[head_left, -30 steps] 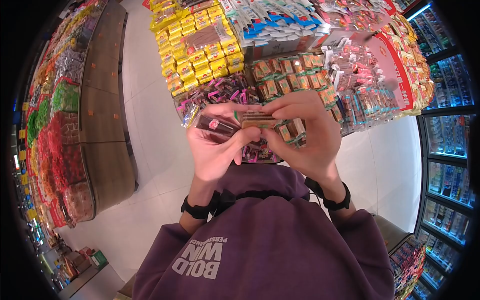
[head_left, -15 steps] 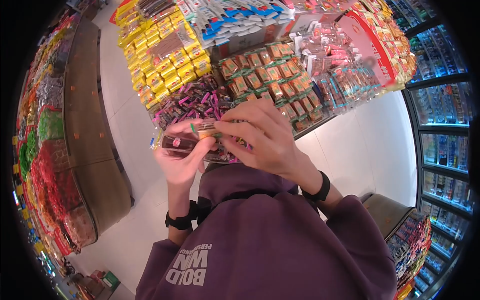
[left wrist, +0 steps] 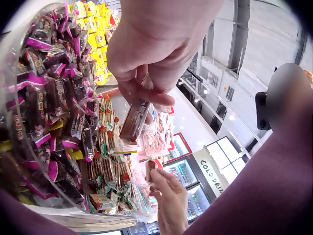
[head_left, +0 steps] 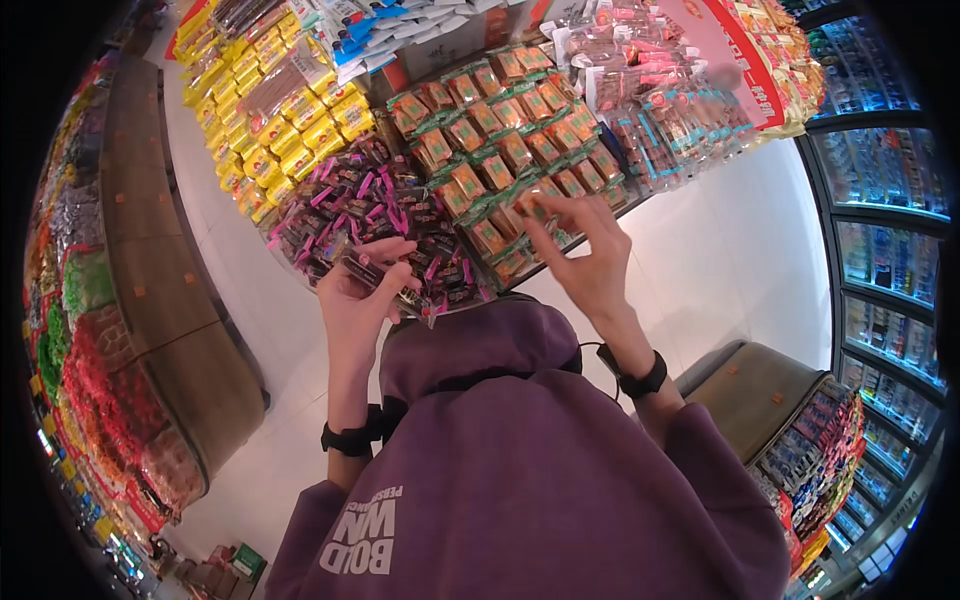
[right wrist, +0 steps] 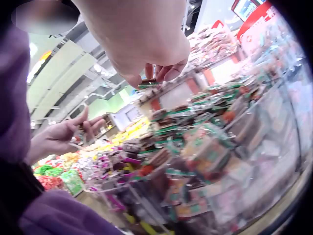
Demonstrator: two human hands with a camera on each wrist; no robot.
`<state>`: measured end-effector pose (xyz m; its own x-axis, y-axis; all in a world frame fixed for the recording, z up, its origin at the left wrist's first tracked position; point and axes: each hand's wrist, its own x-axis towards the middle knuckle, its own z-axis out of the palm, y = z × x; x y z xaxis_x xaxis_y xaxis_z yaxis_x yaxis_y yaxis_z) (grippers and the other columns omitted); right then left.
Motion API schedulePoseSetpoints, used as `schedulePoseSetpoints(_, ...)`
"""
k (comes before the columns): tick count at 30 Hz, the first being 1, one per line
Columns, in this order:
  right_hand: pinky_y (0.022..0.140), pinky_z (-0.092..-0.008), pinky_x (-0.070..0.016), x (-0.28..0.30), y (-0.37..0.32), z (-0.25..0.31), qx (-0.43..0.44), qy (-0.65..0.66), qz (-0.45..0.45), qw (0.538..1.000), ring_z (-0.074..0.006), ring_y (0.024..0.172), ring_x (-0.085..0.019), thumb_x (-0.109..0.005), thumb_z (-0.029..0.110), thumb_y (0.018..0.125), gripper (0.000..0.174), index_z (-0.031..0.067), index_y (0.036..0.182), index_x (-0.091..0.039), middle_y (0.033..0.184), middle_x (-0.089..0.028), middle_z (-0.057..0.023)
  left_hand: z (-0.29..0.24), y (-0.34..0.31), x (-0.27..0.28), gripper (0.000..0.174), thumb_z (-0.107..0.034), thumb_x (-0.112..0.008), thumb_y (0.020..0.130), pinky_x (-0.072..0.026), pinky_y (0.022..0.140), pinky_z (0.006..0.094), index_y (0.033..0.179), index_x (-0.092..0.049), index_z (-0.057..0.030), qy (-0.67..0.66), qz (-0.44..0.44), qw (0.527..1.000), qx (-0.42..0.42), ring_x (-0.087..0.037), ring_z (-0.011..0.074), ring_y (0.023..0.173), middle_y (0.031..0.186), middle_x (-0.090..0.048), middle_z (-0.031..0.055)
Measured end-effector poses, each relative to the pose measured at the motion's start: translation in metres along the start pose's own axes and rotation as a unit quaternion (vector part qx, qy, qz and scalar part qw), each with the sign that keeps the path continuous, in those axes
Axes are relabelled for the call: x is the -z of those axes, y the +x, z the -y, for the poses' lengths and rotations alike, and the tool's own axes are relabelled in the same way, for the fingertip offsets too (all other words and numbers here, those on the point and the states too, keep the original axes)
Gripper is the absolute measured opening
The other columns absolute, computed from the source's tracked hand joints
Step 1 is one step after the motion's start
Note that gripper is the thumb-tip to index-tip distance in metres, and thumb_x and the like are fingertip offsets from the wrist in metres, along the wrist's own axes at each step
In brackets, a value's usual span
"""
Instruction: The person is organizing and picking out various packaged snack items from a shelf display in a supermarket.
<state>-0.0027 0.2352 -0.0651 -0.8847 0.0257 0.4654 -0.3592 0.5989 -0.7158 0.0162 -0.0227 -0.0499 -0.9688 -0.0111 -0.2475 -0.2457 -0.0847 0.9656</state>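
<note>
One dark wrapped bar point(left wrist: 133, 123): left fingers point(left wrist: 159, 97) pinch | green-edged packet point(right wrist: 148, 84): right fingers point(right wrist: 175, 72) pinch

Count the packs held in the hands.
2 visible: a dark pack in the left hand, and a small pack in the right hand. More may be hidden in either grip.

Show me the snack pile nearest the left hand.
The dark, pink-edged pile, just beyond the left hand. The yellow pile lies farther off; the green-edged pile is nearer the right hand.
</note>
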Motion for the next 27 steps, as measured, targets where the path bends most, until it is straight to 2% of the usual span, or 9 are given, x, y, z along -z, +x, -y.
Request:
schedulePoseSetpoints(2, 0.059, -0.0273, -0.0474, 0.006, -0.003, -0.026, -0.070, -0.040, -0.020, 0.997, -0.0127, 0.064, -0.058, -0.080, 0.005, 0.077, 0.023, 0.0051, 0.098, -0.071, 0.083, -0.066, -0.0053, 0.000, 0.005, -0.003, 0.030, -0.004, -0.070, 0.088, -0.0458, 0.046, 0.0181, 0.116, -0.063, 0.0053, -0.004, -0.003, 1.000, -0.002, -0.070, 0.0131, 0.075, 0.108, -0.071, 0.0145)
schedulePoseSetpoints(5, 0.058, -0.0258, -0.0479, 0.003, -0.007, -0.052, -0.070, -0.027, -0.031, 0.997, -0.0116, 0.062, -0.057, -0.079, 0.004, 0.079, 0.020, 0.0043, 0.097, -0.070, 0.084, -0.065, -0.0065, -0.002, 0.011, -0.005, 0.029, -0.005, -0.070, 0.089, -0.0449, 0.045, 0.0178, 0.115, -0.063, 0.0052, -0.003, -0.008, 1.000, -0.009, -0.069, 0.0130, 0.075, 0.108, -0.071, 0.0142)
schedulePoseSetpoints(9, 0.059, -0.0244, -0.0490, -0.002, -0.005, -0.052, -0.059, -0.023, -0.043, 0.997, -0.0098, 0.064, -0.058, -0.079, 0.002, 0.078, 0.020, 0.0032, 0.096, -0.070, 0.084, -0.063, -0.0047, -0.005, 0.013, -0.004, 0.029, -0.004, -0.070, 0.089, -0.0438, 0.044, 0.0179, 0.115, -0.063, 0.0054, -0.003, -0.020, 1.000, -0.011, -0.070, 0.0129, 0.075, 0.107, -0.071, 0.0147)
schedulePoseSetpoints(12, 0.058, -0.0257, -0.0507, -0.002, -0.007, -0.057, -0.059, -0.019, -0.042, 0.997, -0.0120, 0.068, -0.059, -0.077, 0.002, 0.080, 0.016, 0.0047, 0.094, -0.071, 0.089, -0.060, -0.0040, -0.007, 0.011, 0.000, 0.029, -0.004, -0.069, 0.089, -0.0434, 0.044, 0.0179, 0.116, -0.062, 0.0055, -0.001, -0.036, 0.999, -0.009, -0.070, 0.0133, 0.075, 0.107, -0.071, 0.0154)
schedulePoseSetpoints(19, 0.058, -0.0248, -0.0490, -0.003, -0.002, -0.061, -0.015, 0.010, -0.035, 0.999, -0.0115, 0.065, -0.059, -0.075, -0.001, 0.082, 0.014, 0.0036, 0.095, -0.074, 0.088, -0.063, -0.0055, -0.005, 0.012, 0.004, 0.028, -0.003, -0.069, 0.089, -0.0429, 0.043, 0.0180, 0.115, -0.063, 0.0054, -0.019, -0.049, 0.999, -0.014, -0.070, 0.0148, 0.075, 0.106, -0.071, 0.0172)
schedulePoseSetpoints(21, 0.058, -0.0251, -0.0491, 0.001, 0.000, -0.057, -0.011, 0.010, -0.032, 0.999, -0.0113, 0.065, -0.059, -0.075, -0.001, 0.083, 0.013, 0.0036, 0.095, -0.074, 0.089, -0.063, -0.0056, -0.005, 0.011, 0.004, 0.027, -0.006, -0.067, 0.092, -0.0410, 0.044, 0.0173, 0.116, -0.062, 0.0049, -0.006, -0.045, 0.999, -0.013, -0.069, 0.0129, 0.076, 0.107, -0.070, 0.0151)
schedulePoseSetpoints(22, 0.056, -0.0258, -0.0507, 0.007, 0.005, -0.056, -0.013, -0.019, -0.035, 0.999, -0.0128, 0.070, -0.063, -0.075, -0.001, 0.082, 0.012, 0.0030, 0.093, -0.072, 0.087, -0.063, -0.0064, -0.006, 0.011, 0.005, 0.028, -0.007, -0.066, 0.093, -0.0401, 0.045, 0.0170, 0.117, -0.062, 0.0047, 0.001, -0.043, 0.999, -0.013, -0.068, 0.0119, 0.076, 0.107, -0.070, 0.0141)
schedulePoseSetpoints(25, 0.059, -0.0270, -0.0510, 0.018, 0.048, -0.058, 0.033, -0.054, -0.080, 0.995, -0.0173, 0.067, -0.062, -0.073, 0.003, 0.084, 0.011, 0.0033, 0.095, -0.070, 0.086, -0.065, -0.0082, -0.004, 0.009, 0.007, 0.027, -0.008, -0.066, 0.093, -0.0399, 0.045, 0.0172, 0.117, -0.062, 0.0045, -0.006, -0.045, 0.999, -0.017, -0.068, 0.0121, 0.076, 0.107, -0.070, 0.0139)
schedulePoseSetpoints(27, 0.065, -0.0338, -0.0522, 0.023, 0.086, -0.067, 0.003, -0.101, -0.034, 0.994, -0.0276, 0.066, -0.064, -0.070, 0.010, 0.087, 0.012, 0.0032, 0.097, -0.068, 0.091, -0.068, -0.0135, -0.005, 0.008, 0.007, 0.028, -0.007, -0.066, 0.092, -0.0398, 0.044, 0.0173, 0.117, -0.062, 0.0041, -0.004, -0.042, 0.999, -0.020, -0.068, 0.0125, 0.076, 0.107, -0.070, 0.0141)
